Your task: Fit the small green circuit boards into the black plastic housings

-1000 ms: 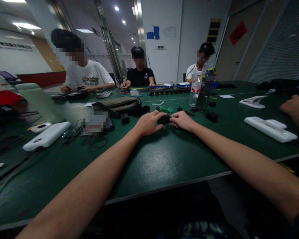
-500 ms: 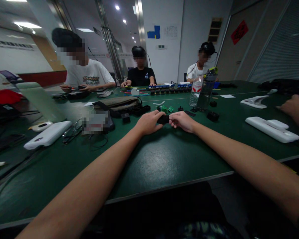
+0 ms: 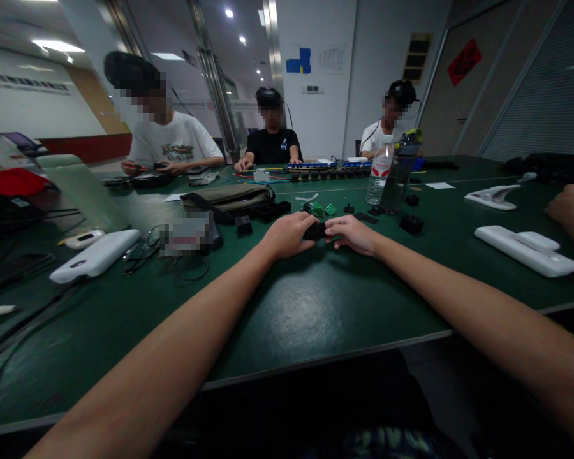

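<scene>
A small black plastic block [image 3: 317, 231], perhaps a housing, is between my hands just above the green table [image 3: 291, 312]. My left hand [image 3: 289, 234] is closed around its left end, thumb on the near side. At its right end, the fingertips of my right hand [image 3: 351, 234] touch the block, with the other fingers curled loosely below. The block's details are too dark to make out. Just beyond my hands lie green circuit boards [image 3: 318, 208], a flat black piece [image 3: 365, 218] and a small black part [image 3: 348, 208]. Black box-shaped parts [image 3: 411, 223] rest to the right, another black cube [image 3: 243, 225] to the left.
A clear water bottle [image 3: 377, 175] and a dark bottle [image 3: 402, 175] stand beyond my right hand. White devices [image 3: 526, 248] lie at right, near another person's hand [image 3: 571, 210]. At left are a pale green flask [image 3: 81, 191] and a white power bank [image 3: 95, 255]. Three people sit opposite.
My right hand's fingers have loosened and spread slightly at the block's end. My left hand keeps its hold. The whole view has shifted a little.
</scene>
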`<state>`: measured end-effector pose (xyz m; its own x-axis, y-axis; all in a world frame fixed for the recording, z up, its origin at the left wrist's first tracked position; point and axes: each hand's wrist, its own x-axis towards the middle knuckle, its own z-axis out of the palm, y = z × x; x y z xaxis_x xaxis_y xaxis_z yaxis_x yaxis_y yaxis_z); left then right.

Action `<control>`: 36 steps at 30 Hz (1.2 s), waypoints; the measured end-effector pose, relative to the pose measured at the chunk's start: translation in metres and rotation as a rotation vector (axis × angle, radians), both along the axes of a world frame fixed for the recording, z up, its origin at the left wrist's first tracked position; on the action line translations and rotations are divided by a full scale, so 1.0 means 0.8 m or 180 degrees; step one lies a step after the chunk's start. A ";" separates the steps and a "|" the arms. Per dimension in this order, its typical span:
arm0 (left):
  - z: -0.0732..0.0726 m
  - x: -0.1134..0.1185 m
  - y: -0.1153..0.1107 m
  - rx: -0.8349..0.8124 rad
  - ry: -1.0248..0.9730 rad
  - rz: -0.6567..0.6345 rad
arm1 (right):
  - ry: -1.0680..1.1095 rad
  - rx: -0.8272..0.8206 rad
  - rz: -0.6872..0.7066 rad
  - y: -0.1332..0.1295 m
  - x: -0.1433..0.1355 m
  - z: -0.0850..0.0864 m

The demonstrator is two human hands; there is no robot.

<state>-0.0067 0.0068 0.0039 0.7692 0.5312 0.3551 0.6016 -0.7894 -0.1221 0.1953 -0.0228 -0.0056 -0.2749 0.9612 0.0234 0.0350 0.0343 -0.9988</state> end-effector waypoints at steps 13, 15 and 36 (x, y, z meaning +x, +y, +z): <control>-0.008 0.009 0.002 0.0113 -0.0460 0.0041 | 0.0315 -0.0264 -0.0254 0.003 -0.006 0.001; -0.009 0.009 0.003 0.0106 -0.0453 0.0102 | -0.0228 0.0219 -0.0391 0.007 0.000 -0.001; -0.021 -0.013 0.028 -0.0735 -0.0689 0.0159 | -0.3421 0.1792 -0.0039 0.015 0.022 0.001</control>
